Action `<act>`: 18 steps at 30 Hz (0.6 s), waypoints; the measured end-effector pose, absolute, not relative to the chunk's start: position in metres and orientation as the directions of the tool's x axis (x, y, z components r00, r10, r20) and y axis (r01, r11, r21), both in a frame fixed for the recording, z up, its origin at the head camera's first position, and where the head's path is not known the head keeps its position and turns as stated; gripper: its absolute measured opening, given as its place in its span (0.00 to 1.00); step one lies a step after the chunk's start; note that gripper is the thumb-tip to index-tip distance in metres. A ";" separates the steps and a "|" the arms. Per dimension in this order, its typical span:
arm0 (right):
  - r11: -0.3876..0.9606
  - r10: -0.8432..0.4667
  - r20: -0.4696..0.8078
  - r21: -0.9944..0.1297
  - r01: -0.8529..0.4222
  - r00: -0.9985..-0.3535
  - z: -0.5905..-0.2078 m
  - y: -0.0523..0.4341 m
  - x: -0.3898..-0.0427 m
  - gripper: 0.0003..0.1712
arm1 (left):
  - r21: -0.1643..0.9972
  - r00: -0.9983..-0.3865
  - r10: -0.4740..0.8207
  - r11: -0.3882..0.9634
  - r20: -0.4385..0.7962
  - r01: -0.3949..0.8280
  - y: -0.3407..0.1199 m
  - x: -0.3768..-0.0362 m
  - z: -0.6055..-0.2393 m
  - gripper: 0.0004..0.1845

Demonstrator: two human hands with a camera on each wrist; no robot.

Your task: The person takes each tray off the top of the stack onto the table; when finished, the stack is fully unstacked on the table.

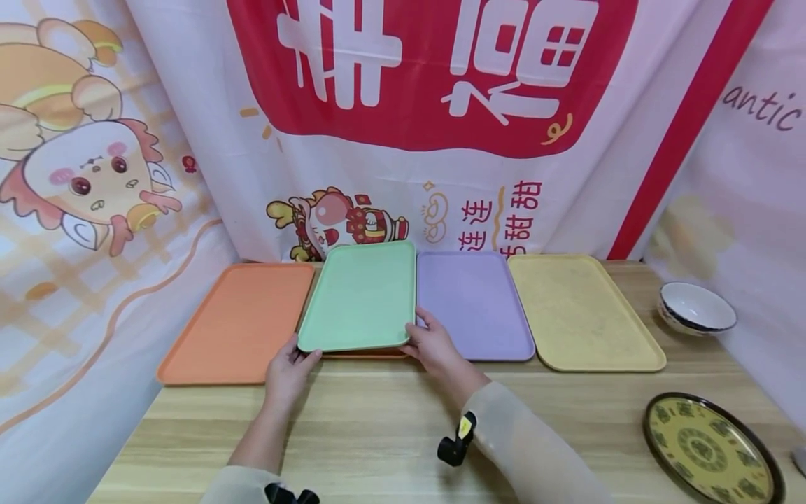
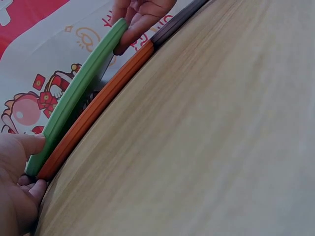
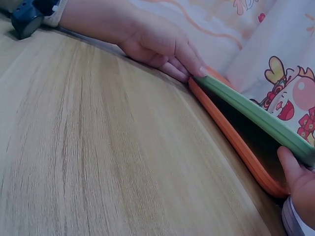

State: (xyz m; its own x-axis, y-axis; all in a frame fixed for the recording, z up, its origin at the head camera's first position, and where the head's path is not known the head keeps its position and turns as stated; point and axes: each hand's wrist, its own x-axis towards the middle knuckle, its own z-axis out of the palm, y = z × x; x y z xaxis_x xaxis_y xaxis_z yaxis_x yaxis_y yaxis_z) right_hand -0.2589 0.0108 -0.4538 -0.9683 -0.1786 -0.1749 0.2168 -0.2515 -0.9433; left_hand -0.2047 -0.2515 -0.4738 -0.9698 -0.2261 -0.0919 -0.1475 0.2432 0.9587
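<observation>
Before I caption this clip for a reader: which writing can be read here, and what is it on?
"幸福", cut off at the top: large white characters on the red panel of the backdrop cloth.
"连连" and "甜甜": small red characters on the same cloth, with one partly hidden character below.
"antic", cut off at its start: cloth at the right.
Patterned plate: markings too small to read.
The trays carry no writing.
</observation>
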 end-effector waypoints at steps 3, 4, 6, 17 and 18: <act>-0.236 -0.176 -0.166 -0.950 0.205 -0.970 -0.452 0.011 -0.259 0.35 | 0.961 -0.971 -0.226 0.238 -0.083 -0.138 -0.252 -0.206 -0.474 0.43; -0.228 -0.173 -0.161 -0.953 0.199 -0.972 -0.452 0.011 -0.260 0.35 | 0.962 -0.971 -0.226 0.237 -0.082 -0.136 -0.251 -0.206 -0.474 0.43; -0.213 -0.161 -0.159 -0.958 0.191 -0.974 -0.450 0.013 -0.260 0.35 | 0.965 -0.972 -0.223 0.229 -0.076 -0.128 -0.250 -0.207 -0.475 0.42; -0.180 -0.130 -0.135 -0.971 0.157 -0.982 -0.434 0.036 -0.262 0.34 | 0.970 -0.972 -0.223 0.212 -0.071 -0.120 -0.250 -0.206 -0.476 0.40; -0.188 -0.133 -0.126 -0.971 0.150 -0.983 -0.433 0.039 -0.262 0.34 | 0.969 -0.971 -0.228 0.214 -0.074 -0.124 -0.251 -0.206 -0.476 0.40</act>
